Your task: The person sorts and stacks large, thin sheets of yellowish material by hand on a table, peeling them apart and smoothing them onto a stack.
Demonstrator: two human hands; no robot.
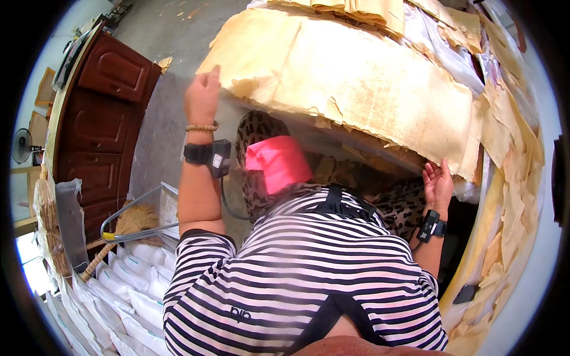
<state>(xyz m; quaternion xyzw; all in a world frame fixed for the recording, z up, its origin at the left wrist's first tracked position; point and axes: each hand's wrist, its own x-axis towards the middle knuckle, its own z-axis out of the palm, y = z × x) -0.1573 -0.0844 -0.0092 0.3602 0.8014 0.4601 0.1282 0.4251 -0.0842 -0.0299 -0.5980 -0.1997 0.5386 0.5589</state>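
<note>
A long cream-tan sheet [350, 77] with ragged, flaking edges stretches in front of me, its near edge above a dark gap. What it is made of I cannot tell. My left hand [202, 101] is at its left corner, fingers closed on the edge and slightly blurred. Palm up at the near right corner, my right hand [437, 181] has its fingers apart, the tips touching the sheet's edge. A bright pink cloth or sheet [278, 163] lies over my leopard-print lap.
More tan sheets [356, 9] and clear plastic [427, 35] are piled behind and along the right. Dark red cabinets [104, 118] stand at the left, with a straw broom [136, 222] and metal-framed dustpan nearby. White packed bags [127, 279] lie at lower left.
</note>
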